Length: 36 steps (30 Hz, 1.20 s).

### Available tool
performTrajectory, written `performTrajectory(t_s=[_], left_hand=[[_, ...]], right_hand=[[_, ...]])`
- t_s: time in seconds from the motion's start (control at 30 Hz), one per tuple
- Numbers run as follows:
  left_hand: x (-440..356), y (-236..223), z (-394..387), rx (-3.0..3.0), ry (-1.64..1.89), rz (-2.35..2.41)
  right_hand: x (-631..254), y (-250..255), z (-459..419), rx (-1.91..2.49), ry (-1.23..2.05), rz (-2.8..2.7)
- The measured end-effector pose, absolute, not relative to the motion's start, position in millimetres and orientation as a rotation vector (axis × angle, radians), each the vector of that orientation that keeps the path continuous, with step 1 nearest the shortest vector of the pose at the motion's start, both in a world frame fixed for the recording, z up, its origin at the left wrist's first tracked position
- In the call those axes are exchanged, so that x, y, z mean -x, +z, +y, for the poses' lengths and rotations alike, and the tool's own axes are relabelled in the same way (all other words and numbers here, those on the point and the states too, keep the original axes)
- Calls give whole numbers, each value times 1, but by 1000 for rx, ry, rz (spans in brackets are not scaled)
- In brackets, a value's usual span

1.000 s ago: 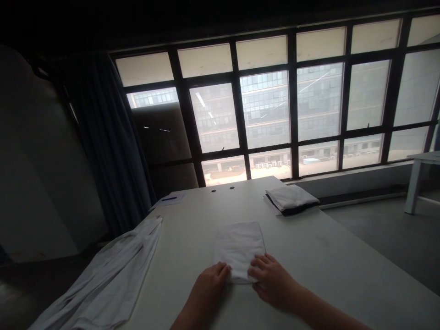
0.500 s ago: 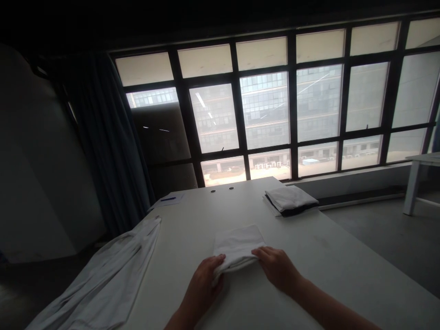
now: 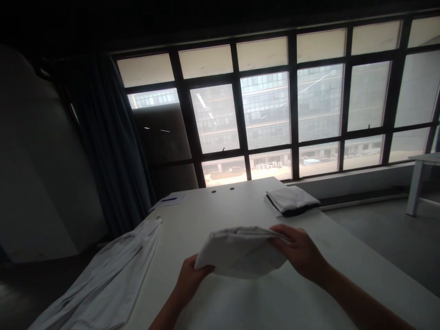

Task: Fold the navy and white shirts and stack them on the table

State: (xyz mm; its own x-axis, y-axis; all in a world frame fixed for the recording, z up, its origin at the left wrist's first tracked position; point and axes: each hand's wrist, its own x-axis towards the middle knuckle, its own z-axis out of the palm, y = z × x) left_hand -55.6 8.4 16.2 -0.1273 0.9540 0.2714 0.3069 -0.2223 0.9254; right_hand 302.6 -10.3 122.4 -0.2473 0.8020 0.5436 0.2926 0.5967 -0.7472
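A folded white cloth (image 3: 240,254), perhaps a garment, is held up above the white table (image 3: 213,213), tilted so its broad side faces me. My left hand (image 3: 191,277) grips its left lower corner, thumb across the front. My right hand (image 3: 299,251) pinches its upper right edge, with the fingertips partly behind the fabric. Left of the hands, a loose white garment (image 3: 113,275) lies spread along the table's left side. Toward the far right edge sits a stack of folded cloth (image 3: 291,199), white on top with a black layer beneath.
A sheet of paper (image 3: 177,199) with a dark pen (image 3: 169,199) lies at the far left corner. Two round cable holes (image 3: 232,188) mark the table's far end. A blue curtain (image 3: 113,156) hangs at left, and another white table (image 3: 417,183) stands at right.
The folded cloth has been lifted off the table and tipped up toward me. My left hand has shifted left, my right hand up and to the right, both still gripping it.
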Motion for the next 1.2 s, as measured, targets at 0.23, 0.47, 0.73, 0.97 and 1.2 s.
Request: performTrajectory(t_s=[0.23, 0.47, 0.73, 0.97, 1.2], left_hand=[[34, 89, -18, -924, 1605, 1125], [53, 40, 14, -1141, 1513, 1673], [24, -12, 5, -2305, 1098, 1704], [-15, -31, -22, -2675, 182, 1349], [-8, -27, -20, -2597, 91, 1421]], right_hand=[[-311, 125, 3, 1051, 779, -1506], [-308, 53, 44, 1597, 663, -1981], [-269, -8, 36, 1234, 171, -2451], [-267, -22, 25, 1063, 412, -2620], [-274, -17, 26, 1180, 412, -2608]])
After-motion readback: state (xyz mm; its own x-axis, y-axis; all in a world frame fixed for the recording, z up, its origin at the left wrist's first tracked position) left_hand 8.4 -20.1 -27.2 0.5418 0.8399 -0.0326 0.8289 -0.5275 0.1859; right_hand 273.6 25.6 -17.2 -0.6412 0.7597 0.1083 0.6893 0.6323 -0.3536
